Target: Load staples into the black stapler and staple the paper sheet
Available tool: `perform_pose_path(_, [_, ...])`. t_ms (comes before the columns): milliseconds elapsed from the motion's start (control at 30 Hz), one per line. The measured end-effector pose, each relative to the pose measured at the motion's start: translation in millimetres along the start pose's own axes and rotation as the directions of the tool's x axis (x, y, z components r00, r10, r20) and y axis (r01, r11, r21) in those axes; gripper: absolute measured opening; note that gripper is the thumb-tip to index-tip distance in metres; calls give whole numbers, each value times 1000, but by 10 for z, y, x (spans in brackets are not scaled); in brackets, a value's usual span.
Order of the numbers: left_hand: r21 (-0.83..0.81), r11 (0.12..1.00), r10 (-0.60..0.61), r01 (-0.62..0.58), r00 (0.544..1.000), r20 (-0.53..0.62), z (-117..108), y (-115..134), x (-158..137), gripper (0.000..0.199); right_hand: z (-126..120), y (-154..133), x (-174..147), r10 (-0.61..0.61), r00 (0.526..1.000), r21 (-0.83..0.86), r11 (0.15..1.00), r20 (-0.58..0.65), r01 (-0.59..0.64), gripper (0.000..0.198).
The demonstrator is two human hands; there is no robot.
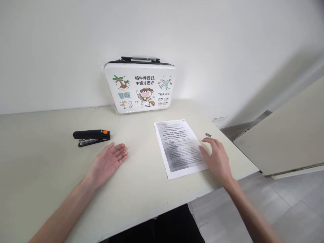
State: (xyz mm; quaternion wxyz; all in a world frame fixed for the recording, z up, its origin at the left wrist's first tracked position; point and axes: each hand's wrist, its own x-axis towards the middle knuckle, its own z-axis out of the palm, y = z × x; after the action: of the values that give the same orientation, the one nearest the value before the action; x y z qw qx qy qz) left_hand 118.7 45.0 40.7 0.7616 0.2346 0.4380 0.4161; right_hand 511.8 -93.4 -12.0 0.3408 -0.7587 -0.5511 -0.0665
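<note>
My left hand (108,163) rests palm up on the table, fingers stretched out, with nothing in it. Just beyond it lies a black stapler (91,137) with an orange patch on its top. At the right edge of a printed sheet of paper (178,148), my right hand (217,158) is slightly blurred. Its thumb and forefinger are curved with a pale gap between them, and the other fingers are partly hidden. The sheet lies flat, its lower right corner near that hand. A small grey strip, perhaps staples (208,135), lies just past the right fingertips.
A white case (142,86) with cartoon prints and a black handle leans upright against the wall (63,50). The pale table (136,189) ends at a front edge near my lap and at a right edge. Beyond the right edge are a pale panel (286,131) and grey floor tiles (298,202).
</note>
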Motion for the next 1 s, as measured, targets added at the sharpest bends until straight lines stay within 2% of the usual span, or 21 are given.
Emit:
perform_pose_path(100, [12, 1000, 6, -6, 1000, 9, 45, 19, -47, 31, 51, -325, -225, -134, 975, 163, 981, 179, 105, 35])
perform_pose_path(233, [3, 1000, 3, -3, 1000, 6, 51, 15, -84, 32, 181, -529, -456, -222, 929, 153, 971, 297, 184, 50])
perform_pose_path(333, [13, 1000, 6, -7, 999, 47, -1, -4, -75, 29, 255, -529, -508, -255, 908, 92, 967, 331, 238, 57])
perform_pose_path(500, [74, 996, 28, -40, 987, 157, -114, -53, -46, 17, 278, -526, -507, -272, 902, 45, 961, 336, 273, 57])
perform_pose_path(567, [147, 985, 54, -86, 976, 209, -128, -79, -58, 18, 270, -586, -545, -285, 900, 54, 958, 330, 283, 55])
perform_pose_path(633, [266, 946, 118, -188, 959, 258, -115, -111, -91, 23, 263, -705, -630, -308, 892, 75, 951, 330, 300, 55])
perform_pose_path(700, [449, 829, 217, -333, 932, 290, -86, -152, -134, 28, 254, -888, -754, -343, 880, 115, 939, 327, 324, 56])
perform_pose_path(733, [550, 730, 276, -406, 911, 307, -72, -177, -153, 28, 248, -1001, -824, -363, 875, 142, 932, 321, 335, 58])
perform_pose_path(833, [744, 342, 422, -574, 801, 424, -72, -268, -180, 25, 209, -1365, -1006, -419, 852, 265, 900, 313, 346, 56])
perform_pose_path(900, [768, 124, 420, -628, 734, 533, -116, -332, -167, 30, 161, -1562, -1057, -404, 867, 362, 885, 290, 292, 44])
perform_pose_path(933, [770, 43, 384, -637, 722, 575, -148, -357, -155, 35, 133, -1626, -1053, -381, 885, 404, 878, 268, 255, 37])
perform_pose_path(1000, [775, -70, 288, -629, 731, 619, -220, -381, -129, 47, 77, -1667, -988, -327, 920, 467, 862, 216, 197, 25])
